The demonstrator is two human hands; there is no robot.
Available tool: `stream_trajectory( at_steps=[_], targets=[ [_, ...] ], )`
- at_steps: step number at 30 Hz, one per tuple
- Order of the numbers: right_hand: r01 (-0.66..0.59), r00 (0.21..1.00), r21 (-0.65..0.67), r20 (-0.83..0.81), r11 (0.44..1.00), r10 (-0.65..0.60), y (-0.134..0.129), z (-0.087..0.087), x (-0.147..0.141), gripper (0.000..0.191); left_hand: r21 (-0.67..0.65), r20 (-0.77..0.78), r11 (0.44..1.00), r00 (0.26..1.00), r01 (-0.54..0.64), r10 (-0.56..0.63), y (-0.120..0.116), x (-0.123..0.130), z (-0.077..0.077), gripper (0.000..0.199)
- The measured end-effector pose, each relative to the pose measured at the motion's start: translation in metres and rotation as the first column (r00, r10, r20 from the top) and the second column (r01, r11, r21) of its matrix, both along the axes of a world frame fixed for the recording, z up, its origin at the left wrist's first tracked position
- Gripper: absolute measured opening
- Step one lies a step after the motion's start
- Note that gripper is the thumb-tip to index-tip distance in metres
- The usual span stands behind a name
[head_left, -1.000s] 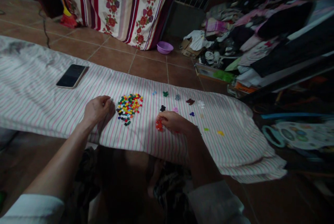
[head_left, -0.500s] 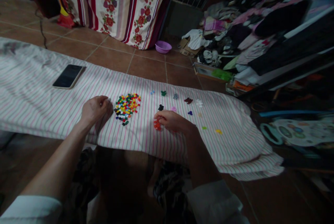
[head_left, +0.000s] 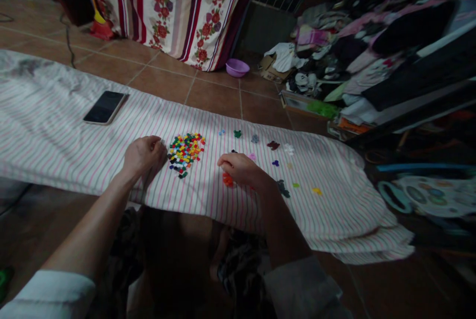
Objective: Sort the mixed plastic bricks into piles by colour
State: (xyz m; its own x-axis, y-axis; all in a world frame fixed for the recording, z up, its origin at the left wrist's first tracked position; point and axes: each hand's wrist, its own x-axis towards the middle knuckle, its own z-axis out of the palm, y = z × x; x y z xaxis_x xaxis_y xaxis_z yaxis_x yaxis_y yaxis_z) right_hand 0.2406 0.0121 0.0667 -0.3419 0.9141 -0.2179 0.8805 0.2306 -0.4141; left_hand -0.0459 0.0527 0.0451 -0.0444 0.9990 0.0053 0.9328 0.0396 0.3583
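A mixed pile of small coloured plastic pieces [head_left: 186,149] lies on a striped cloth. My left hand [head_left: 143,154] rests just left of this pile, fingers curled and pinched together; what sits between them is too small to make out. Over a small group of orange pieces [head_left: 227,180] hovers my right hand [head_left: 241,168], its thumb and fingers closed, their contents hidden. Beyond and right of it are little single-colour groups: green [head_left: 237,133], grey [head_left: 255,138], brown [head_left: 273,145], white [head_left: 289,149], pink [head_left: 252,156], dark blue [head_left: 275,163] and yellow [head_left: 317,190]. Black pieces are mostly covered by my right hand.
A phone [head_left: 105,107] lies on the striped cloth [head_left: 148,106] at the left. Past the cloth's far edge stand a purple basin [head_left: 237,68], a floral curtain [head_left: 178,7] and a red broom [head_left: 101,30]. Heaped clothes [head_left: 342,46] fill the right background.
The view has shifted slightly, so the scene sits farther right. My right hand has moved a little left and away over the orange pieces, uncovering dark pieces beside its forearm. My left hand stays put.
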Motion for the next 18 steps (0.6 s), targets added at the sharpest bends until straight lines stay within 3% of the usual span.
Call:
stream_trajectory(
  at_steps=[10,18],
  targets=[
    [-0.127,0.989,0.082,-0.065,0.988,0.133,0.005,-0.014,-0.05,0.026,0.006,0.022,0.998,0.998,0.055,-0.056,0.0,-0.004,-0.003,0.05],
    [-0.107,0.993,0.116,-0.027,0.987,0.111,0.004,-0.014,-0.071,0.018,0.001,0.074,0.995,0.992,0.103,-0.103,-0.002,-0.007,0.0,0.044]
  ],
)
